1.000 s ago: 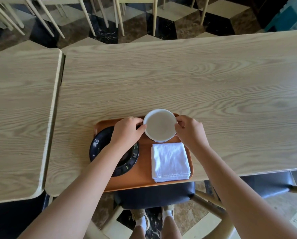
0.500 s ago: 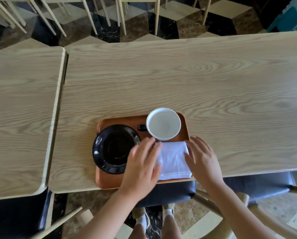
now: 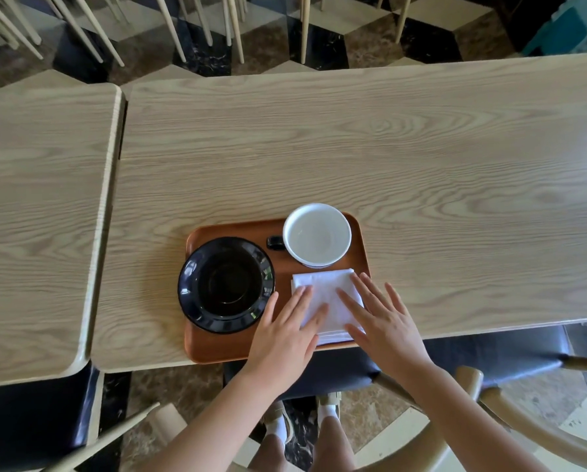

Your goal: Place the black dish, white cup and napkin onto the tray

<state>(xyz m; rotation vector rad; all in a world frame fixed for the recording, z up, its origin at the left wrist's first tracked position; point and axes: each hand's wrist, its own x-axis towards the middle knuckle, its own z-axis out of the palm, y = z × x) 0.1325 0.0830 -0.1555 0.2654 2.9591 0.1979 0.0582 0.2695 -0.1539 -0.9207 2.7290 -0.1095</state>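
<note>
Hands: left hand (image 3: 287,330) and right hand (image 3: 382,321) lie flat and open-fingered on the napkin (image 3: 324,296)
Risk: tray (image 3: 231,347) overhangs the worktop (image 3: 319,148) edge; pressing there could tip it

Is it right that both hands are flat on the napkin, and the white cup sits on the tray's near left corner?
Not quite. The head view shows the white cup at the far right corner of the tray. The rest holds: left hand and right hand lie flat on the napkin.
</note>
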